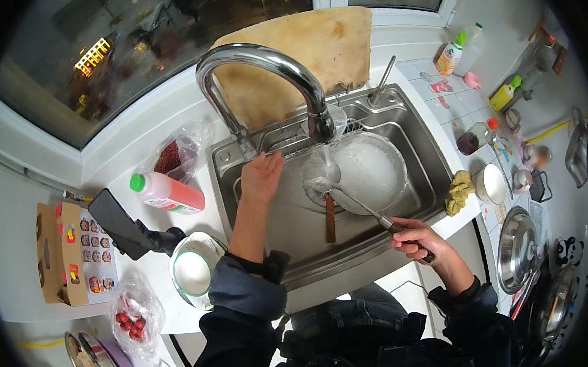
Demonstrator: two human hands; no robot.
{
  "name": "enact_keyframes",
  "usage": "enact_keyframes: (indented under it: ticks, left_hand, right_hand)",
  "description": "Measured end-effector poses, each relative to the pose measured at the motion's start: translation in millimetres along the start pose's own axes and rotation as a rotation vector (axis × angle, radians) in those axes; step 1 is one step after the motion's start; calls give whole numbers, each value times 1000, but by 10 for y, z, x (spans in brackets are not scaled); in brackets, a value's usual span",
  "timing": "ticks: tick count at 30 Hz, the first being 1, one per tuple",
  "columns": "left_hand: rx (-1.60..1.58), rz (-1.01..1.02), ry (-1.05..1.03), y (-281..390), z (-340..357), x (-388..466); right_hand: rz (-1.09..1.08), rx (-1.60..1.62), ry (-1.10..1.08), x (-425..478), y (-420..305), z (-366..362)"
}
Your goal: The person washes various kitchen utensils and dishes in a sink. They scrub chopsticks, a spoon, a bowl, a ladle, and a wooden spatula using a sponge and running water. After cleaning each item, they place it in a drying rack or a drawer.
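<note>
My right hand (pixel 412 238) grips the dark handle of a metal ladle (pixel 324 176), whose bowl lies under the water running from the chrome gooseneck faucet (pixel 265 51). At the faucet's base, on the left of the steel sink (pixel 287 239), my left hand (pixel 262 178) is raised with nothing seen in it; whether it touches the base I cannot tell. A round, see-through bowl (pixel 371 171) of cloudy white water sits in the basin, right of the ladle's bowl. Below the ladle, a brown wooden handle (pixel 330 221) points towards me; its far end is hidden.
A worn cutting board (pixel 296 57) leans behind the sink. On the left stand a pink bottle (pixel 171 193), a phone (pixel 120 224) on a holder and stacked bowls (pixel 192 273). A crumpled yellow-green cloth (pixel 459 192) and a white bowl (pixel 490 184) are on the right.
</note>
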State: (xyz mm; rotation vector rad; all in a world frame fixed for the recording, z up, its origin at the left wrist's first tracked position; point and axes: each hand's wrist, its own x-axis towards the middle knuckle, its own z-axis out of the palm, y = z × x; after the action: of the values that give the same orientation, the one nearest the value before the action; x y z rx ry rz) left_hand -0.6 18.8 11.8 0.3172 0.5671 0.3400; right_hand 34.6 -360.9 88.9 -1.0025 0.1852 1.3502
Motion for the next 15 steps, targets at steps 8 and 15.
enact_keyframes:
  ticks: [8,15]
  left_hand:
    - [593,80,-118,-94,74,165]
    - [1593,620,-188,-743,-132,104]
  right_hand:
    - [-115,-317,115,-135,25,132]
    - [-92,-522,61,-181,-38,243]
